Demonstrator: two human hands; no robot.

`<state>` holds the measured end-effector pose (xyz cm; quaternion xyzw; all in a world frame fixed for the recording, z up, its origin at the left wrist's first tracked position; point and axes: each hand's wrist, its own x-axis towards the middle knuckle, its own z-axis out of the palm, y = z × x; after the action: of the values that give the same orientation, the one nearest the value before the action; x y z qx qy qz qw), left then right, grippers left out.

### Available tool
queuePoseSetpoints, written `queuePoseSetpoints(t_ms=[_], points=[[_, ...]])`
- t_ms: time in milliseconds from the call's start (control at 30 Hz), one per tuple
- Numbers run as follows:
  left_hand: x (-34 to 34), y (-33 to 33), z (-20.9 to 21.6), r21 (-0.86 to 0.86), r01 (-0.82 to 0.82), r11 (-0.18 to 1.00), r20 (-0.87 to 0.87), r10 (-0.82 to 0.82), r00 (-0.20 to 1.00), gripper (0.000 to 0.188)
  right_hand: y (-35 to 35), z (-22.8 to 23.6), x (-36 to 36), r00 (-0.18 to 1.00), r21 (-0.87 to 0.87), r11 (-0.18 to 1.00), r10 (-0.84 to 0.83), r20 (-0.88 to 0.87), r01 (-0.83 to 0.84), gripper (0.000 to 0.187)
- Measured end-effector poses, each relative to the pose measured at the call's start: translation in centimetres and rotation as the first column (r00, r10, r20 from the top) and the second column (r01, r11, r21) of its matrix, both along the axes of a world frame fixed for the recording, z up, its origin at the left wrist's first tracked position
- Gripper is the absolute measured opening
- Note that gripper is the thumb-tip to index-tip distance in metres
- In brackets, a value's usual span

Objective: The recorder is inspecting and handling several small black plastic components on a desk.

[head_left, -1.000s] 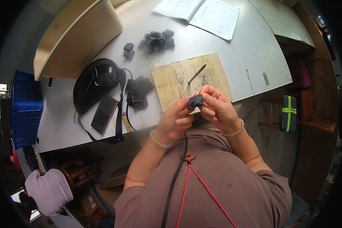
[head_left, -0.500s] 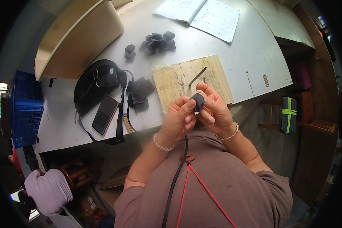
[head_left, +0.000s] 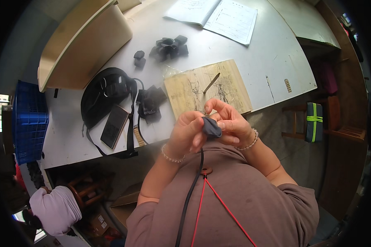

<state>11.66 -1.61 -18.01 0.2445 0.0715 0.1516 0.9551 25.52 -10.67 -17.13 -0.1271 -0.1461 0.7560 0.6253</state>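
Note:
Both my hands are in front of my chest, just off the table's near edge, with a small dark grey fabric piece (head_left: 212, 127) between them. My left hand (head_left: 186, 132) pinches its left side between thumb and fingers. On the other side, the thumb and fingers of my right hand (head_left: 231, 124) hold the same piece, with the index finger curled above it. Something thin shows near that fingertip, too small to make out. Just beyond the hands lies a wooden board (head_left: 181, 94) with dark marks, and a pointed metal spike (head_left: 211, 83) is on it.
Similar dark pieces sit in a pile (head_left: 169, 48), a pair (head_left: 139, 59) and a heap (head_left: 152, 101). To the left are a black bag (head_left: 107, 76), a phone (head_left: 114, 126), a beige bin (head_left: 90, 49) and a blue crate (head_left: 30, 121). An open notebook (head_left: 231, 20) lies far back.
The dark fabric piece has been turned and moved slightly down, so a broader, lighter face shows. My right index finger has curled in over it. Both hands still hold it.

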Motion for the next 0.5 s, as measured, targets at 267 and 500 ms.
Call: queuePoseSetpoints(t_ms=[267,500], points=[[0.5,0.1,-0.7,-0.468,0.395,0.790,0.302,-0.277,0.912,0.028,0.3,-2.2,-0.7,0.914,-0.016,0.983,-0.177,-0.365,0.184,0.030],[0.5,-2.1,-0.1,-0.494,0.446,0.746,0.495,-0.181,0.850,0.027,-0.2,0.9,-0.3,0.976,-0.154,0.966,-0.214,-0.032,0.207,0.014]])
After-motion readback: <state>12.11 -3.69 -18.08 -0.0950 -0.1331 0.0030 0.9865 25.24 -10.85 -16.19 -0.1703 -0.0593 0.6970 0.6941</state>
